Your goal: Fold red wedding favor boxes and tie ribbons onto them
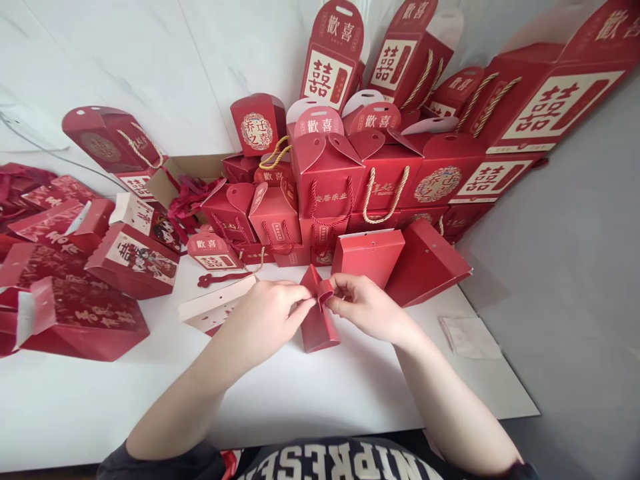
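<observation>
A small red paper box (319,327) stands on the white table (320,393) in front of me, its top flaps partly folded. My left hand (267,319) pinches the left flap near the top. My right hand (361,303) pinches a curled red flap on the right side. Both hands are closed on the box's flaps. Just behind it stand a plain red folded box (369,257) and a larger flat red box piece (430,263).
Many red gift boxes (325,173) with rope handles are stacked at the back against the white wall. Flat and half-folded red boxes (75,313) lie at the left. A cream flap piece (215,307) lies left of my hands. A clear plastic sheet (470,335) sits at the table's right edge.
</observation>
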Demonstrator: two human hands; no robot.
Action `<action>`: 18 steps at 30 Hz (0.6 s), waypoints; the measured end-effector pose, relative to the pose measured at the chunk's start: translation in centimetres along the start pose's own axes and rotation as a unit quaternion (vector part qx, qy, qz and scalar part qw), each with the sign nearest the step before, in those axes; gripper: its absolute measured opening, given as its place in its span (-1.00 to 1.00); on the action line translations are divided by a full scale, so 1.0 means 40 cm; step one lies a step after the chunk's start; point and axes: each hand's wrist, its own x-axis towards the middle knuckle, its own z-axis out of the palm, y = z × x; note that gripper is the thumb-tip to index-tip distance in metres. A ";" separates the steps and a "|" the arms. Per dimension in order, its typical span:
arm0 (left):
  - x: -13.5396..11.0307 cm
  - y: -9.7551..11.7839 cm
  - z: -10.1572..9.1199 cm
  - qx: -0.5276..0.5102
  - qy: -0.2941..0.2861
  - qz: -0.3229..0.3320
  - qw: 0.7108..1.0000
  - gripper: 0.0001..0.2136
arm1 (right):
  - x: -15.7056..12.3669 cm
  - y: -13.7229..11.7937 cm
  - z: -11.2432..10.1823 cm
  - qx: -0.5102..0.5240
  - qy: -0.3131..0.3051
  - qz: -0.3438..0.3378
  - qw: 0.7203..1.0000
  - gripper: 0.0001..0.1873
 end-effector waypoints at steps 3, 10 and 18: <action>-0.012 0.018 -0.002 -0.011 -0.014 -0.030 0.999 -0.70 | 0.000 -0.018 0.027 -0.026 0.077 -0.007 0.997 -0.93; 0.017 -0.010 0.006 -0.037 0.037 -0.063 0.997 -0.74 | 0.018 -0.015 0.074 -0.097 0.161 -0.078 0.979 -0.89; 0.051 -0.045 0.007 -0.074 0.061 -0.071 0.993 -0.70 | 0.045 0.031 0.092 -0.269 0.209 -0.192 0.920 -0.87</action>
